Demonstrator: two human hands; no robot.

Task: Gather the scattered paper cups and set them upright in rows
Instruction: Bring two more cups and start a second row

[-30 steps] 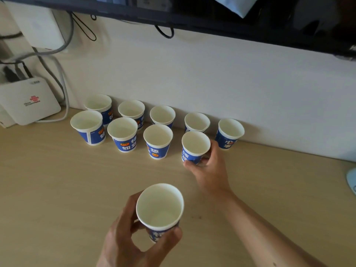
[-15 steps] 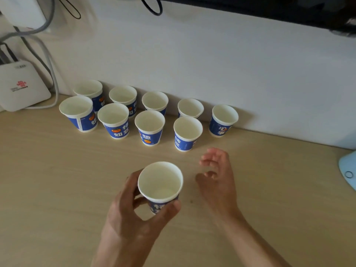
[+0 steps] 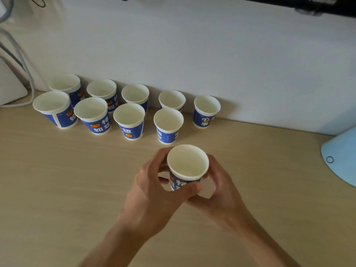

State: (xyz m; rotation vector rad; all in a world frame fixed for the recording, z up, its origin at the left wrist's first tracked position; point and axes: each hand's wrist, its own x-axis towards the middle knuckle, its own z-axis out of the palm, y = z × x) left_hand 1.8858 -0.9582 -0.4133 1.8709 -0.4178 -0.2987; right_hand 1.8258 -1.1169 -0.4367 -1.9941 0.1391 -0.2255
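Both hands hold one blue-and-white paper cup (image 3: 187, 166) upright above the wooden desk (image 3: 57, 180). My left hand (image 3: 154, 193) wraps its left side with the thumb across the front. My right hand (image 3: 221, 189) curls round its right side. Beyond it, several matching cups stand upright in two rows against the wall. The back row runs from a cup at the left (image 3: 65, 84) to one at the right (image 3: 206, 110). The front row runs from a cup at the left (image 3: 52, 107) to one (image 3: 168, 125) just beyond the held cup.
A pale blue rounded object (image 3: 342, 155) lies at the desk's right edge. A white device (image 3: 9, 89) with grey cables (image 3: 21, 60) sits at the far left by the wall. A dark shelf edge (image 3: 317, 4) hangs at the top right.
My left hand carried the cup forward and to the right toward the rows. My right hand, open and empty before, came in and now grips the cup's right side.
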